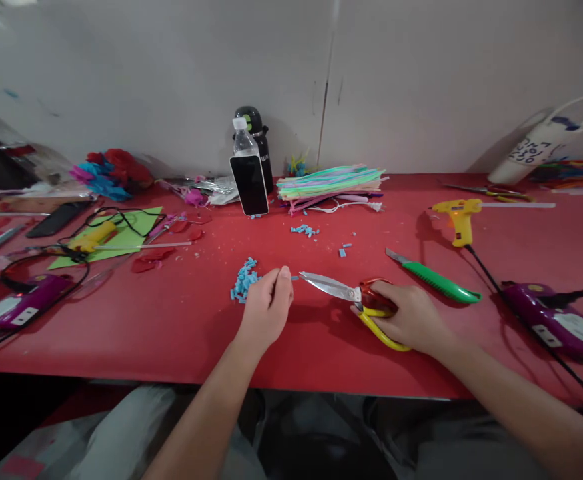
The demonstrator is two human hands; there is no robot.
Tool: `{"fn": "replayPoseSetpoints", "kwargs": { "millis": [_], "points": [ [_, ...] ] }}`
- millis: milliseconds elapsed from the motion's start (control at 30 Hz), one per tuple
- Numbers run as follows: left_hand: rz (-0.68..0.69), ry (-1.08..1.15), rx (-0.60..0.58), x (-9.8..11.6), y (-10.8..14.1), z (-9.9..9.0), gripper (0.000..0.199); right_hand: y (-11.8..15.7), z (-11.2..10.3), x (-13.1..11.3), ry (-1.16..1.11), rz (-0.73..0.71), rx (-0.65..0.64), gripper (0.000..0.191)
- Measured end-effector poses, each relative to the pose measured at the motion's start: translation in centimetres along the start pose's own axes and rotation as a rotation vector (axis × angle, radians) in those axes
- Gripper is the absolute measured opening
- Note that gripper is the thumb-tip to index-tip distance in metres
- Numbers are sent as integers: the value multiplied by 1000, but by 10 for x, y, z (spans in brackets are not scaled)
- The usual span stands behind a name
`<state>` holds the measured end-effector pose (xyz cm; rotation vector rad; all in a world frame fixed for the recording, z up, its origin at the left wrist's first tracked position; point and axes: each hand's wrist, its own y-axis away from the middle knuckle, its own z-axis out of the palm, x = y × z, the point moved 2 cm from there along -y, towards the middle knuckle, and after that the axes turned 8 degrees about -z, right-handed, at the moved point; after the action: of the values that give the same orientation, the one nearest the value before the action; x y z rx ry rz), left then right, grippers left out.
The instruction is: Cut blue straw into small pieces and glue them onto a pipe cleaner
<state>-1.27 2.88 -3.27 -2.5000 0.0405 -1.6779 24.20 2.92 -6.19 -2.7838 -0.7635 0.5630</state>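
My left hand point(267, 305) is closed in a pinch on a thin blue strip point(294, 278), whose short end sticks out to the right from the fingertips. Its kind is too small to make out. My right hand point(415, 317) grips a pair of scissors point(330, 286) by red and yellow handles. The scissor tips point left, right by the strip's end. A pile of small cut blue pieces point(244, 280) lies just left of my left hand. More blue bits point(304, 231) are scattered farther back.
A green utility knife point(438, 280) lies right of the scissors, blade out. Beyond it are a yellow glue gun point(462, 220) and a purple power box point(556, 320) with cords. At the back stand a phone point(250, 185), a bottle point(244, 139) and a bundle of pastel strips point(331, 183).
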Motion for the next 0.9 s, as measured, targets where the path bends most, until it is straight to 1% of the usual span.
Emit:
{"fn": "replayPoseSetpoints", "kwargs": {
  "millis": [300,600,900],
  "points": [
    [-13,47,-22,1,0,-1,45,0,0,-1,-9,-26,-3,29],
    [-34,69,-46,3,0,0,45,-1,-2,-3,13,3,-25,29],
    [-22,63,-74,3,0,1,46,-2,1,-1,51,14,-2,26]
  ]
}}
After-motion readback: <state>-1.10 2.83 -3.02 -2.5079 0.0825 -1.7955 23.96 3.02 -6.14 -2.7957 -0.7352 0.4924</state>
